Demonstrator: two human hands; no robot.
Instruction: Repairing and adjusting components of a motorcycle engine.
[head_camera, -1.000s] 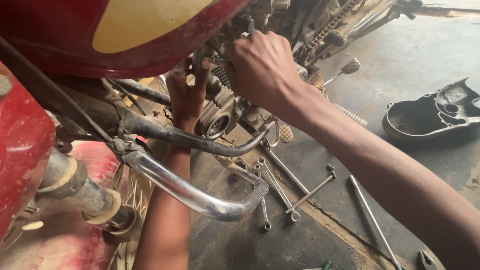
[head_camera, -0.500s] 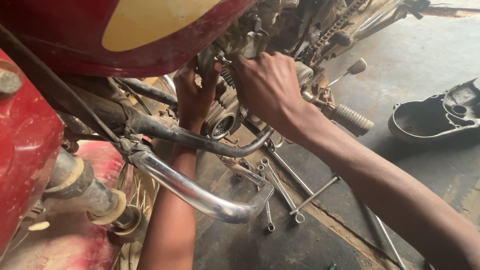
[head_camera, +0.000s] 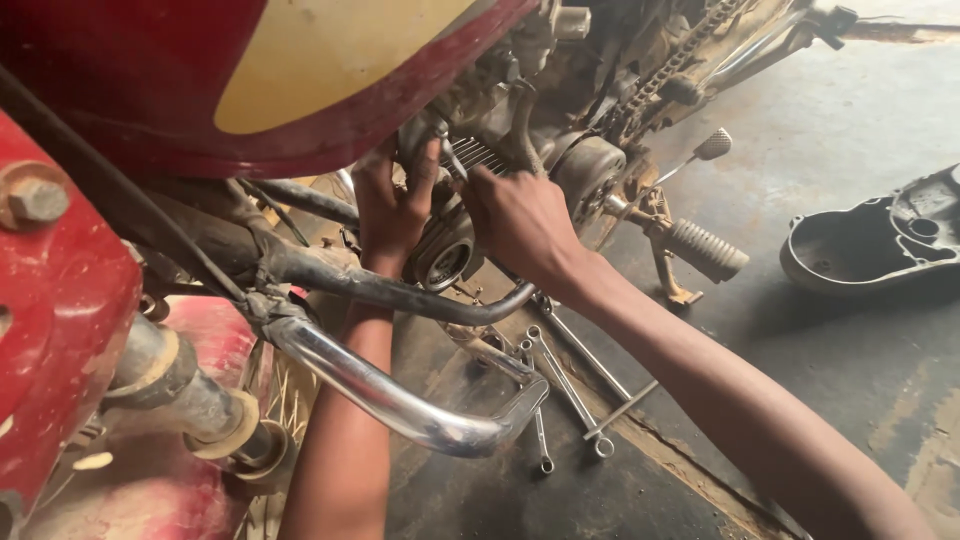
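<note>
Head-camera view, looking down: two bare hands are pressed against the grimy finned metal engine (head_camera: 470, 175) of a motorcycle, which sits just above frame centre, tucked beneath the glossy red fuel tank with a cream-yellow panel (head_camera: 300, 70) at 11 o'clock. The left hand (head_camera: 392, 205) is raised from 6 o'clock, fingers spread and laid flat on the engine's side. The right hand (head_camera: 520, 220) is brought in from 4 o'clock, its fingers curled close against the cooling fins; whether anything is pinched between them cannot be told. The two hands are kept slightly apart, just beside each other, with a round engine cover (head_camera: 447, 262) seen between and below them. A dark steel frame tube (head_camera: 400, 295) is crossed in front of the left wrist, and a bright chromed crash bar (head_camera: 400, 405) is curved below it towards 6 o'clock. A ribbed rubber footpeg (head_camera: 705, 250) is seen at 3 o'clock of the right hand, with a greasy drive chain (head_camera: 675, 65) above at 1 o'clock. Several slim silver spanners (head_camera: 570, 385) are scattered on the stained concrete floor (head_camera: 820, 380) below the right forearm. A black removed engine side cover (head_camera: 880, 240) is laid open on the floor at the far 3 o'clock edge.
</note>
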